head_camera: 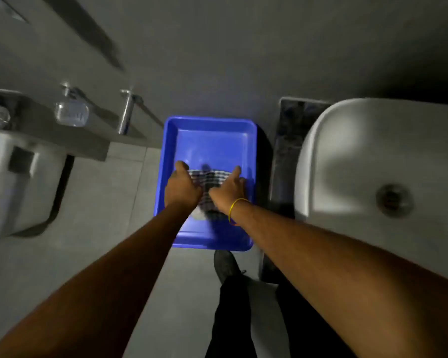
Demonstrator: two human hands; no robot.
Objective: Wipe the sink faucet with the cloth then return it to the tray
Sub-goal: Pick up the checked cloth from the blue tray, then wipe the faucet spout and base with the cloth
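- Two bare arms reach down over a grey tiled floor (pixel 109 192), white sink (pixel 373 161) to the right.
- Left hand (pixel 183 188) and right hand (pixel 228 189) press the checked cloth (pixel 208 178) inside the blue tray (pixel 210 140); whether the fingers pinch it, I cannot tell.

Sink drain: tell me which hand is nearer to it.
Right. The right hand rests on the cloth in the tray's sink-side half; the left hand lies farther from the drain.

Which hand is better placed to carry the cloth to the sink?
Probably the right hand: both hands rest on the checked cloth in the blue tray, but the sink lies on the right side, away from the left hand.
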